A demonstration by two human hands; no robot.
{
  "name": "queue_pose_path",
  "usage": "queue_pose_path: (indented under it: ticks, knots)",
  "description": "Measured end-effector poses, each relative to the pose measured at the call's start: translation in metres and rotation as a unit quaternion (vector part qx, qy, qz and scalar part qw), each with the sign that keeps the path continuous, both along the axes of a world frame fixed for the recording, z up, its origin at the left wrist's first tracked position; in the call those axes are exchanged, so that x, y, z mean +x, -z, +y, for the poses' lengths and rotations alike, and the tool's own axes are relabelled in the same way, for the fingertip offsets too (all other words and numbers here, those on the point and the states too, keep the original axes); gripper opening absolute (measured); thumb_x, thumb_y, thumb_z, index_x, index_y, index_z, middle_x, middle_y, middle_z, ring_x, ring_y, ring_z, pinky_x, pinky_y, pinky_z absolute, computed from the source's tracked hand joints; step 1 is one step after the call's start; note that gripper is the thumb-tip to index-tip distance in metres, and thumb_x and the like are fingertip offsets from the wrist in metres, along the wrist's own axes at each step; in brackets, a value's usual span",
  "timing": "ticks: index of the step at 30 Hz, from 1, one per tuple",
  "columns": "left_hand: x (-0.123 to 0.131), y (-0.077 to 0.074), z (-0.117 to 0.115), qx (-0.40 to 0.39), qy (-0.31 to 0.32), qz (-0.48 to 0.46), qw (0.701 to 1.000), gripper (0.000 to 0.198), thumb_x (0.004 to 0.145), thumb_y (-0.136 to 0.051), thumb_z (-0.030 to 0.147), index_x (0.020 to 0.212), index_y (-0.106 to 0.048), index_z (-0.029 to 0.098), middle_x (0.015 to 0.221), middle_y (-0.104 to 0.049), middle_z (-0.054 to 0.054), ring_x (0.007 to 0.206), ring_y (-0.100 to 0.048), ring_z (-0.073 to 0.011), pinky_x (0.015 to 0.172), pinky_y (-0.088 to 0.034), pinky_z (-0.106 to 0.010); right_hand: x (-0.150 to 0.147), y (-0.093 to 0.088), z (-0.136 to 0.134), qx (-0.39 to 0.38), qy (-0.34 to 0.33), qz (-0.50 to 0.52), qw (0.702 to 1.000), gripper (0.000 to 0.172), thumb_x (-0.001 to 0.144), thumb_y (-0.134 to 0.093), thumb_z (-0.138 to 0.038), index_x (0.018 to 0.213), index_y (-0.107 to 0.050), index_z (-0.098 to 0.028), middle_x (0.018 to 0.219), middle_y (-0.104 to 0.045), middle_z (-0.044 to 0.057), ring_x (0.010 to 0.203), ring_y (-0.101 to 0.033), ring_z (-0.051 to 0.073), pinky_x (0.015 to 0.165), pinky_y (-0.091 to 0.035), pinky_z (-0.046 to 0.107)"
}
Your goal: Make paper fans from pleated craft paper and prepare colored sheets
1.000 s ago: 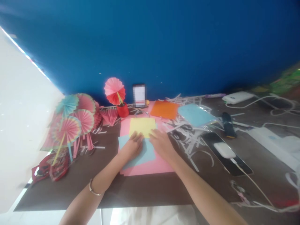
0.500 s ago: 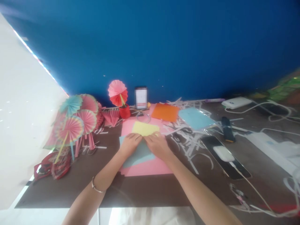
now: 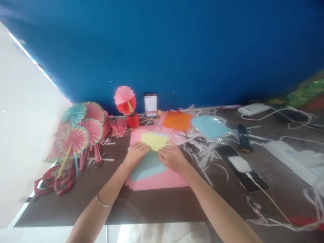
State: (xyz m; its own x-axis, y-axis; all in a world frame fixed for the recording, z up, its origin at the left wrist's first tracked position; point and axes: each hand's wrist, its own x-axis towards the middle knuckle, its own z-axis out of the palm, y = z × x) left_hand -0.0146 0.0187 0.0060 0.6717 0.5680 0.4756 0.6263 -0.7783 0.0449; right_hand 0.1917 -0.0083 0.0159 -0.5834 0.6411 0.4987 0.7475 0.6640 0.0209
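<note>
A small sheet of yellow paper (image 3: 154, 141) lies between my two hands, its near edge toward me. At its lower left edge, my left hand (image 3: 136, 156) has its fingers closed over the paper. My right hand (image 3: 173, 158) has curled fingers pinching the right side of the same sheet. Under my hands is a light blue sheet of paper (image 3: 149, 167), set at a slant. Below that lie larger pink sheets (image 3: 160, 183) on the dark table. The fingertips are partly blurred, and my thumbs are hard to make out.
Pleated paper fans (image 3: 74, 140) and a red pot (image 3: 133, 120) stand left. Orange paper (image 3: 176, 120), a light blue packet (image 3: 211, 126) and white paper strips (image 3: 202, 152) lie right of centre. Farther right are a phone (image 3: 243, 168), a power strip (image 3: 283, 155) and cables.
My hands have moved apart along the near edge of the yellow sheet, left hand leftward and right hand slightly rightward. More of the yellow paper shows between them. The whole view has shifted slightly.
</note>
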Motion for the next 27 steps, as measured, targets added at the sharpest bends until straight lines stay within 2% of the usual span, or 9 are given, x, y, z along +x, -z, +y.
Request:
queue_pose_path:
  ticks: [8, 11, 14, 17, 18, 21, 23, 27]
  knots:
    - [-0.010, 0.005, 0.007, 0.012, -0.036, -0.005, 0.999, 0.019, 0.081, -0.048, 0.009, 0.091, -0.060, 0.019, 0.090, -0.067, -0.006, 0.087, -0.060, -0.0175, 0.085, -0.044, -0.033, 0.021, -0.004, 0.004, -0.027, 0.077, -0.005, 0.997, 0.028, 0.080, -0.040, -0.013, 0.058, -0.055, -0.019, 0.051, -0.055, 0.000, 0.055, -0.047, 0.013, 0.082, -0.029, 0.032]
    - [-0.016, 0.007, 0.009, 0.002, -0.073, -0.010, 0.997, 0.022, 0.080, -0.047, 0.008, 0.092, -0.060, 0.019, 0.091, -0.067, -0.007, 0.087, -0.060, -0.0186, 0.080, -0.046, -0.032, 0.032, -0.004, 0.008, -0.011, 0.120, 0.013, 0.993, 0.030, 0.080, -0.039, -0.013, 0.054, -0.054, -0.019, 0.050, -0.055, 0.001, 0.055, -0.048, 0.014, 0.084, -0.030, 0.034]
    - [-0.016, 0.006, 0.009, -0.006, -0.108, -0.018, 0.994, 0.022, 0.081, -0.045, 0.008, 0.092, -0.060, 0.020, 0.090, -0.066, -0.006, 0.084, -0.060, -0.0193, 0.075, -0.046, -0.032, 0.036, -0.005, 0.010, 0.013, 0.155, 0.056, 0.986, 0.028, 0.084, -0.039, -0.017, 0.068, -0.061, -0.018, 0.064, -0.063, 0.005, 0.068, -0.054, 0.017, 0.087, -0.030, 0.035]
    - [-0.006, 0.002, 0.003, -0.005, -0.071, 0.004, 0.997, 0.022, 0.080, -0.044, 0.007, 0.090, -0.059, 0.019, 0.085, -0.066, -0.006, 0.083, -0.060, -0.0191, 0.076, -0.046, -0.032, 0.024, -0.004, 0.006, 0.013, 0.104, 0.069, 0.992, 0.026, 0.087, -0.042, -0.028, 0.103, -0.060, -0.016, 0.096, -0.066, 0.008, 0.092, -0.054, 0.020, 0.090, -0.030, 0.035]
    - [-0.002, 0.000, 0.001, 0.001, -0.054, 0.011, 0.999, 0.021, 0.080, -0.044, 0.007, 0.090, -0.059, 0.018, 0.084, -0.065, -0.006, 0.083, -0.059, -0.0189, 0.078, -0.045, -0.032, 0.017, -0.002, 0.004, 0.012, 0.083, 0.065, 0.994, 0.028, 0.087, -0.044, -0.030, 0.108, -0.058, -0.017, 0.100, -0.065, 0.008, 0.095, -0.053, 0.020, 0.091, -0.029, 0.036]
    - [0.008, -0.002, -0.006, 0.026, -0.022, 0.009, 0.999, 0.017, 0.082, -0.043, 0.010, 0.089, -0.057, 0.017, 0.080, -0.064, -0.006, 0.080, -0.059, -0.0175, 0.080, -0.045, -0.032, 0.002, 0.004, 0.000, 0.019, 0.034, 0.069, 0.997, 0.022, 0.089, -0.042, -0.021, 0.097, -0.062, -0.019, 0.086, -0.068, 0.004, 0.083, -0.056, 0.016, 0.091, -0.029, 0.035]
    - [0.011, -0.003, -0.008, 0.041, -0.010, -0.002, 0.999, 0.015, 0.084, -0.043, 0.013, 0.089, -0.057, 0.017, 0.077, -0.064, -0.005, 0.077, -0.059, -0.0167, 0.079, -0.045, -0.032, -0.003, 0.007, -0.001, 0.027, 0.001, 0.088, 0.996, 0.023, 0.089, -0.040, -0.015, 0.090, -0.063, -0.019, 0.078, -0.068, 0.002, 0.076, -0.056, 0.014, 0.090, -0.030, 0.034]
    - [0.009, -0.004, -0.008, 0.043, 0.014, -0.012, 0.999, 0.015, 0.085, -0.043, 0.016, 0.086, -0.058, 0.018, 0.074, -0.064, -0.003, 0.072, -0.060, -0.0147, 0.076, -0.046, -0.030, 0.000, 0.009, 0.002, 0.039, -0.030, 0.122, 0.991, 0.023, 0.087, -0.042, -0.013, 0.089, -0.064, -0.020, 0.078, -0.069, 0.001, 0.073, -0.056, 0.013, 0.089, -0.031, 0.035]
